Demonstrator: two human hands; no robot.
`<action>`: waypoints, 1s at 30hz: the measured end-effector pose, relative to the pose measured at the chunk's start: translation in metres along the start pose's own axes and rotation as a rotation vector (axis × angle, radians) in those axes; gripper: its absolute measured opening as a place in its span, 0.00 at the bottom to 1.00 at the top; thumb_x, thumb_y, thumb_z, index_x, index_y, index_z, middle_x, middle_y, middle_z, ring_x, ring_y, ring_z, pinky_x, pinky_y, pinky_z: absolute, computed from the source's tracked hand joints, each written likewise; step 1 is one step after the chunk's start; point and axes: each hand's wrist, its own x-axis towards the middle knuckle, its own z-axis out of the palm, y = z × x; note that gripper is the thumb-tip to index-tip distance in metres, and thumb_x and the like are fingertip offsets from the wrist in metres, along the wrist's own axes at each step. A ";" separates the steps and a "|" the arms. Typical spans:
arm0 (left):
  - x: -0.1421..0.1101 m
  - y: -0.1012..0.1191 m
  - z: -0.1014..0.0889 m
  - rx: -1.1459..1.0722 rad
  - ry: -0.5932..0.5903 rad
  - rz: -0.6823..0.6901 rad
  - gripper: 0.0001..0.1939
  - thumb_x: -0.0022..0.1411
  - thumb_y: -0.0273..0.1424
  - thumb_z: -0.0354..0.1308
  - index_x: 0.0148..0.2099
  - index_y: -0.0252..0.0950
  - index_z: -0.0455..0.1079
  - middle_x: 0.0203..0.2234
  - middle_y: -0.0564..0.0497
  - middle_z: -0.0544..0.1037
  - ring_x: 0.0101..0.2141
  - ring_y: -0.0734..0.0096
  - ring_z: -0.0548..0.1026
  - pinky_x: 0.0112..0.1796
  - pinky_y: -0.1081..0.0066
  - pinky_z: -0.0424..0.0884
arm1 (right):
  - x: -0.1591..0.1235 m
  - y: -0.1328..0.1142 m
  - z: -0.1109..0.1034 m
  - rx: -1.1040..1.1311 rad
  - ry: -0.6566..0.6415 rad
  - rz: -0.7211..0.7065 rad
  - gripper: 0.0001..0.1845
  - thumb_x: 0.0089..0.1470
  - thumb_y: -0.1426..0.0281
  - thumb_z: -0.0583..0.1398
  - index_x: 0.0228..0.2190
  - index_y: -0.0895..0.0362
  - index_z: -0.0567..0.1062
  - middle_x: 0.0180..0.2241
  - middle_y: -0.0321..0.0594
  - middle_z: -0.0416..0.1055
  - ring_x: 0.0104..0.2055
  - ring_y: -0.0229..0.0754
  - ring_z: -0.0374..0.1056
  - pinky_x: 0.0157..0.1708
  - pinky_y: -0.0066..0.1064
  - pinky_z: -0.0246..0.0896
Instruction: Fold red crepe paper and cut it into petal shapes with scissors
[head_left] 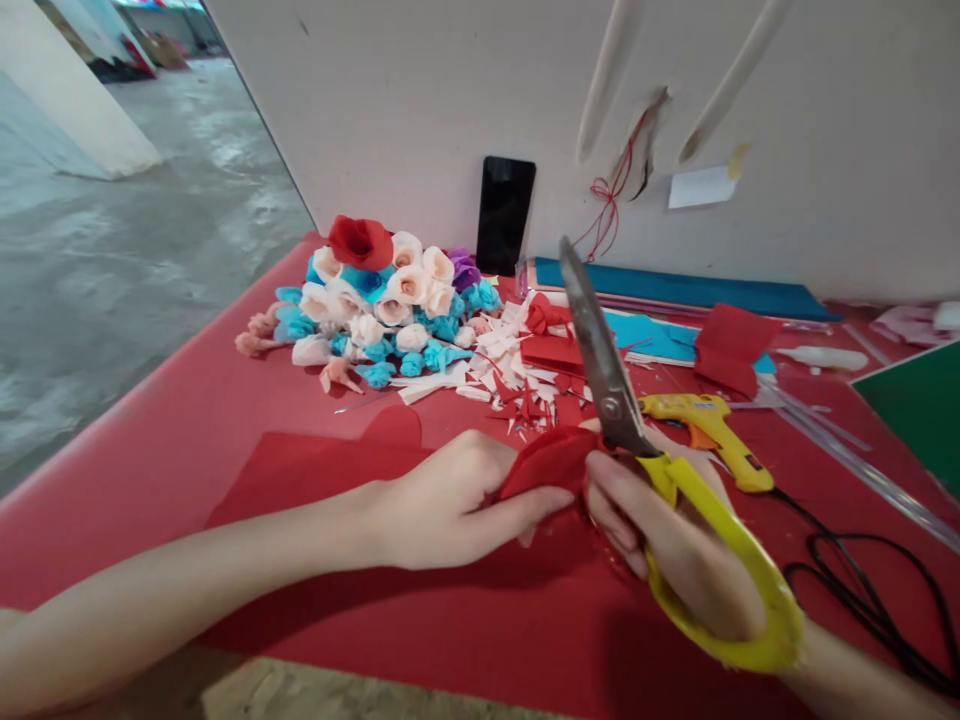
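Between the thumb and fingers of my left hand is a piece of red paper, curved like a petal. My right hand is closed around scissors with yellow handles, hung over the hand with the blades pointing up and away. Its fingertips also meet the right edge of the red paper. The scissor blades look closed together and stand clear of the paper. A flat red sheet lies under my left forearm, with a rounded red piece just beyond it.
Paper flowers are piled at the back left beside paper scraps. A phone leans on the white panel. At the right lie a yellow glue gun, its black cord, clear glue sticks and blue paper.
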 end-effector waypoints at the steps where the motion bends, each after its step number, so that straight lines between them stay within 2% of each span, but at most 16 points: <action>1: 0.000 0.001 -0.001 -0.020 0.004 -0.004 0.17 0.64 0.29 0.47 0.24 0.31 0.66 0.19 0.50 0.74 0.22 0.79 0.71 0.28 0.81 0.68 | 0.002 0.002 -0.002 0.030 0.010 -0.013 0.11 0.55 0.60 0.53 0.32 0.54 0.68 0.13 0.27 0.57 0.12 0.31 0.52 0.12 0.24 0.50; 2: -0.001 0.002 -0.001 -0.042 0.020 -0.007 0.17 0.64 0.28 0.47 0.23 0.31 0.66 0.19 0.50 0.73 0.22 0.79 0.71 0.28 0.81 0.68 | 0.003 0.004 -0.004 0.047 0.017 -0.044 0.11 0.56 0.61 0.51 0.34 0.54 0.69 0.15 0.30 0.62 0.14 0.33 0.57 0.16 0.25 0.56; 4: -0.002 0.003 -0.004 -0.091 0.080 -0.008 0.17 0.64 0.28 0.47 0.23 0.32 0.66 0.18 0.52 0.73 0.21 0.80 0.70 0.26 0.82 0.68 | 0.007 0.007 -0.008 0.021 -0.006 -0.140 0.09 0.55 0.67 0.52 0.35 0.53 0.70 0.25 0.35 0.71 0.27 0.37 0.69 0.32 0.28 0.66; 5: -0.003 0.004 -0.005 -0.113 0.116 -0.006 0.17 0.64 0.28 0.47 0.23 0.32 0.65 0.17 0.53 0.72 0.20 0.81 0.70 0.25 0.83 0.67 | 0.008 0.009 -0.010 -0.006 -0.036 -0.178 0.10 0.52 0.71 0.53 0.37 0.52 0.71 0.31 0.37 0.73 0.36 0.39 0.70 0.41 0.30 0.65; 7: -0.004 0.003 -0.008 -0.139 0.183 0.015 0.16 0.64 0.28 0.47 0.24 0.33 0.66 0.18 0.54 0.72 0.20 0.82 0.70 0.24 0.84 0.67 | 0.009 0.012 -0.011 -0.054 -0.088 -0.203 0.20 0.47 0.76 0.54 0.43 0.50 0.69 0.38 0.37 0.72 0.45 0.41 0.67 0.48 0.33 0.61; 9: -0.005 0.002 -0.010 -0.147 0.246 0.053 0.16 0.65 0.28 0.47 0.25 0.33 0.66 0.19 0.55 0.73 0.21 0.82 0.70 0.25 0.84 0.67 | 0.008 0.014 -0.011 -0.072 -0.131 -0.176 0.23 0.47 0.76 0.53 0.47 0.50 0.66 0.39 0.38 0.72 0.42 0.41 0.68 0.43 0.33 0.64; 11: -0.006 0.000 -0.013 -0.150 0.307 0.092 0.16 0.65 0.28 0.47 0.25 0.34 0.67 0.20 0.55 0.73 0.22 0.82 0.71 0.27 0.84 0.68 | 0.005 0.016 -0.009 -0.106 -0.191 -0.143 0.19 0.50 0.75 0.52 0.45 0.52 0.67 0.34 0.39 0.72 0.33 0.40 0.68 0.34 0.32 0.66; 14: -0.007 -0.001 -0.014 -0.156 0.403 0.119 0.15 0.65 0.28 0.47 0.26 0.35 0.66 0.20 0.56 0.72 0.22 0.83 0.70 0.26 0.84 0.68 | -0.002 0.022 -0.006 -0.194 -0.234 -0.114 0.13 0.52 0.75 0.51 0.38 0.55 0.70 0.29 0.39 0.71 0.27 0.37 0.65 0.26 0.28 0.63; 18: -0.008 -0.003 -0.013 -0.110 0.481 0.165 0.14 0.64 0.29 0.49 0.26 0.35 0.66 0.20 0.57 0.71 0.22 0.83 0.69 0.25 0.83 0.67 | -0.007 0.026 -0.005 -0.256 -0.224 -0.115 0.10 0.51 0.75 0.51 0.36 0.56 0.70 0.25 0.36 0.67 0.23 0.35 0.61 0.22 0.26 0.59; 22: -0.009 -0.005 -0.012 -0.019 0.507 0.113 0.14 0.63 0.32 0.50 0.25 0.35 0.68 0.19 0.56 0.72 0.20 0.80 0.69 0.23 0.80 0.69 | -0.007 0.022 -0.009 -0.381 -0.303 -0.142 0.11 0.49 0.78 0.51 0.34 0.55 0.68 0.23 0.33 0.63 0.22 0.34 0.57 0.19 0.24 0.53; 25: -0.008 -0.004 -0.012 -0.016 0.486 0.115 0.13 0.63 0.32 0.50 0.27 0.35 0.69 0.20 0.55 0.75 0.22 0.79 0.72 0.25 0.81 0.70 | -0.006 0.019 -0.012 -0.449 -0.343 -0.150 0.13 0.48 0.81 0.49 0.35 0.53 0.65 0.23 0.31 0.61 0.21 0.32 0.55 0.18 0.23 0.51; 28: -0.007 -0.003 -0.013 -0.025 0.461 0.134 0.14 0.63 0.30 0.50 0.26 0.35 0.69 0.21 0.56 0.75 0.23 0.80 0.73 0.27 0.81 0.70 | -0.005 0.012 -0.012 -0.467 -0.366 -0.167 0.13 0.49 0.81 0.49 0.35 0.53 0.63 0.24 0.31 0.62 0.21 0.32 0.55 0.19 0.23 0.52; 30: -0.006 -0.002 -0.013 -0.035 0.430 0.165 0.14 0.63 0.28 0.49 0.26 0.36 0.69 0.21 0.57 0.76 0.23 0.81 0.73 0.26 0.82 0.69 | -0.004 0.005 -0.011 -0.488 -0.397 -0.153 0.09 0.51 0.79 0.49 0.33 0.54 0.63 0.26 0.33 0.65 0.22 0.32 0.56 0.20 0.24 0.54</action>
